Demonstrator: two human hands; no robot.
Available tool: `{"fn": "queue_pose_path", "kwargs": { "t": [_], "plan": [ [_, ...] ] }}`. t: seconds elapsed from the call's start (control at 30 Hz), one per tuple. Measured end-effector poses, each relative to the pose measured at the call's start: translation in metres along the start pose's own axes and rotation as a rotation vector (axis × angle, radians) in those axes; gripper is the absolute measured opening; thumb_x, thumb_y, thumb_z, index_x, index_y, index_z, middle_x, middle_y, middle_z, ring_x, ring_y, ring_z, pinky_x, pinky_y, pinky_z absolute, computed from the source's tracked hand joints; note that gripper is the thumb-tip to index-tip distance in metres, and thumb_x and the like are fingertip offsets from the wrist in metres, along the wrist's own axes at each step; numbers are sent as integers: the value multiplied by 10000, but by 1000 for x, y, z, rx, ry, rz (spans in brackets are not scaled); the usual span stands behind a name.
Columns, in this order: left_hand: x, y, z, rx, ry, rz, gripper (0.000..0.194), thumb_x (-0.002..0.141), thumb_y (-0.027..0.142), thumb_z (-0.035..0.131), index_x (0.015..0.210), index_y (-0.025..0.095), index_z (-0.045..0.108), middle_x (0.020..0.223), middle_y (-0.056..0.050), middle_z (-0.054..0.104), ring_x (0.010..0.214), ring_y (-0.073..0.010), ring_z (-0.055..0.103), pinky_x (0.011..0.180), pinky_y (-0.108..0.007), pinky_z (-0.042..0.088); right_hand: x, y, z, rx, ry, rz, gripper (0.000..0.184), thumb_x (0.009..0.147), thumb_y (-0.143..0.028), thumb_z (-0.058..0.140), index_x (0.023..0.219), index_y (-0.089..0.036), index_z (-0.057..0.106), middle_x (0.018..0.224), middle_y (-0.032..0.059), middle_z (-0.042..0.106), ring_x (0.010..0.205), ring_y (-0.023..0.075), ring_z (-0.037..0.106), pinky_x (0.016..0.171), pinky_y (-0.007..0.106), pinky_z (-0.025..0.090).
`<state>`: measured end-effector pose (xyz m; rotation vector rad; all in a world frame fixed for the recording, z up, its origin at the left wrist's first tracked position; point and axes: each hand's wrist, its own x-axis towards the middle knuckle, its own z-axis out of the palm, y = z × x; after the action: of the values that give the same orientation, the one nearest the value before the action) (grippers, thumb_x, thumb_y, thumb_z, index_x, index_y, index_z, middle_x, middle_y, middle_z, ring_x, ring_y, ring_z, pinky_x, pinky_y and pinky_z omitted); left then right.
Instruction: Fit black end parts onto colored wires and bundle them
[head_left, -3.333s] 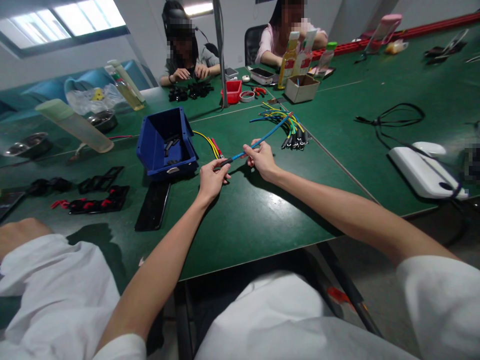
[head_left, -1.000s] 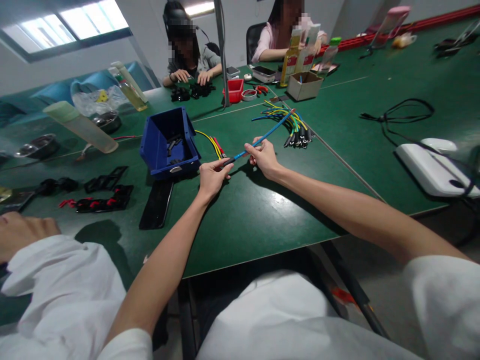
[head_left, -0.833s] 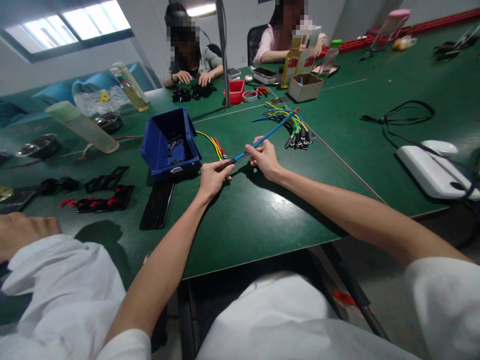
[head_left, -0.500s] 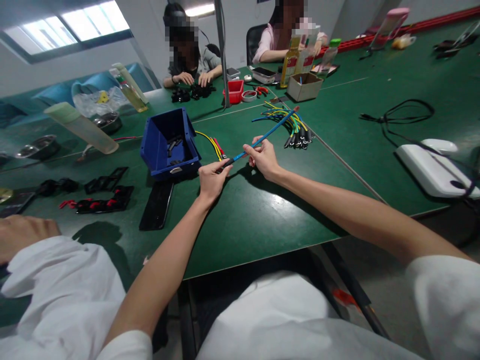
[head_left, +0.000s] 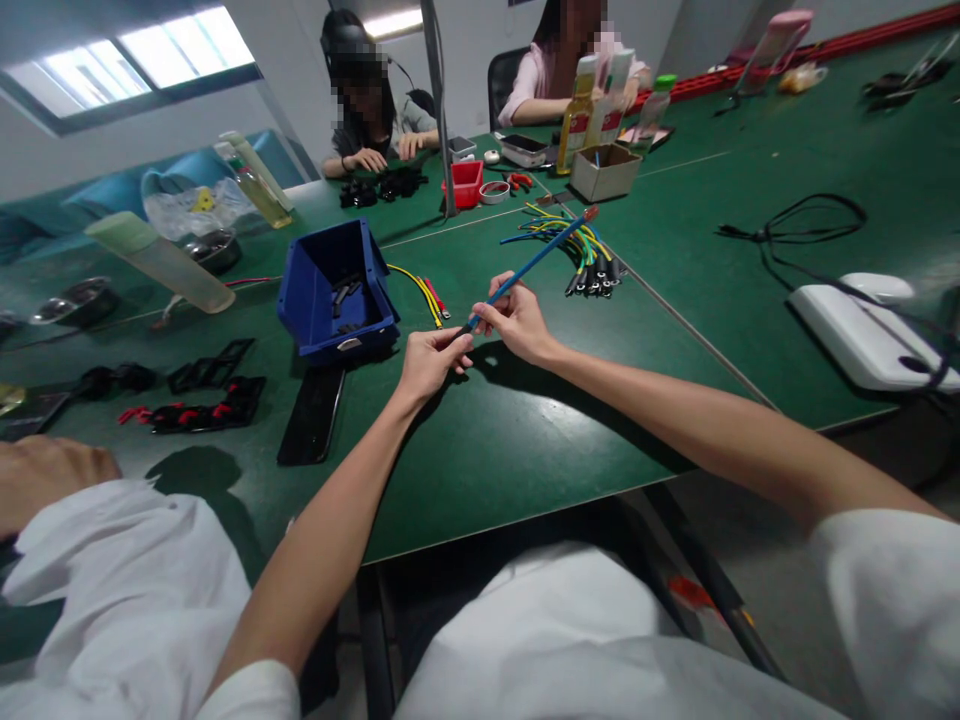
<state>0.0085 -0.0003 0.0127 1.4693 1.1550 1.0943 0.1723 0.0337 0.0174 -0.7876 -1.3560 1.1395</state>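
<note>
Above the green table [head_left: 487, 440] I hold a blue wire [head_left: 540, 257] that slants up and to the right, ending in a red tip. My right hand [head_left: 511, 322] is closed round its lower part. My left hand [head_left: 431, 357] pinches at the wire's near end, where a small dark piece is barely visible between the fingertips. A bundle of coloured wires [head_left: 581, 250] with black ends lies just beyond. The blue bin [head_left: 334, 290] with black parts inside stands to the left of my hands.
Yellow and red wires [head_left: 425, 290] lie beside the bin. A black flat strip [head_left: 311, 412] and black and red parts [head_left: 199, 412] lie at left. Two people work at the far side, near a cardboard box [head_left: 604, 170] and red tray [head_left: 465, 182]. A white device [head_left: 862, 335] with cable sits right.
Both hands have come slightly nearer and closer together. The black sleeve that showed at the wire's near end is now almost hidden in my left fingertips. The wire tilts steeper.
</note>
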Motion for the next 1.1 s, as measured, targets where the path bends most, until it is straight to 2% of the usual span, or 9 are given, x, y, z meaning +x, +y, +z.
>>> {"fn": "queue_pose_path", "kwargs": {
  "t": [0.17,0.27,0.4,0.57,0.93,1.1],
  "plan": [
    [1,-8,1,129,205,115,363,724,410,753,995,168,768,658,-17,693,528,-124,626,480,-229,501,1,3,-1,11,94,64,494,717,-543,726,914,-254,378,552,-78,592,480,135,608,462,231,457],
    [2,-10,1,188,246,157,351,721,394,757,1006,188,766,684,-15,704,559,-136,644,499,-236,512,2,5,-1,32,129,86,519,702,-564,731,915,-253,374,537,-88,583,459,125,593,447,219,447],
    [1,-7,4,90,227,129,411,723,396,760,1059,161,733,708,-31,699,584,-146,662,477,-223,510,2,8,-1,63,160,107,568,680,-597,734,935,-250,364,542,-90,586,451,114,583,446,207,447],
    [0,-3,9,-51,208,77,453,731,409,747,1091,144,671,893,-72,717,637,-143,687,470,-208,521,3,8,-2,72,195,143,596,668,-610,736,959,-247,362,586,-78,611,477,113,598,451,203,458],
    [-1,-6,5,74,235,136,343,750,346,734,1037,158,712,770,-39,719,644,-149,694,473,-192,493,5,12,-3,108,157,237,618,623,-586,779,925,-240,365,601,-59,637,526,129,643,481,208,483],
    [-1,-6,4,94,224,135,364,743,373,745,1035,155,728,706,-32,712,618,-155,690,475,-203,487,3,9,-3,140,121,241,590,643,-586,769,921,-240,380,618,-56,628,519,121,624,483,213,482]
  ]
}}
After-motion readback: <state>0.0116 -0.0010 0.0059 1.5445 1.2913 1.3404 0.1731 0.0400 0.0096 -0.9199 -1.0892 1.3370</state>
